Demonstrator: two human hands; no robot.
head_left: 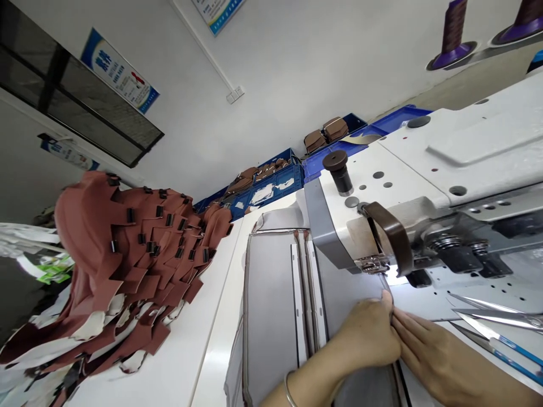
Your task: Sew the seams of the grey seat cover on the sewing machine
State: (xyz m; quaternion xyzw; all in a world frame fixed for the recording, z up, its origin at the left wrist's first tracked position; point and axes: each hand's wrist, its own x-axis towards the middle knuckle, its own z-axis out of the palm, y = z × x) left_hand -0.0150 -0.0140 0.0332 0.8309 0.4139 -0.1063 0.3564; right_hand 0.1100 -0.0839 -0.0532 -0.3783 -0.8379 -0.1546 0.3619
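Observation:
A grey sewn fabric panel (pixel 271 299) with brown edging and two white strips lies on the table, its right-hand edge running up to the presser foot area of a white sewing machine (pixel 407 158). My left hand (pixel 367 333), with a bangle at the wrist, is closed on that edge just below the needle area. Beside it, my right hand (pixel 428 350) presses its fingers together against the same edge, fingertips touching my left hand. The fingertips of both hands are partly hidden at the fabric fold.
Scissors (pixel 504 317) and blue-handled snips (pixel 500 339) lie right of my right hand. Reddish-brown pieces with black clips (pixel 139 243) are heaped on the left. Blue crates (pixel 271 189) with brown parts stand behind; thread spools (pixel 453 34) rise at upper right.

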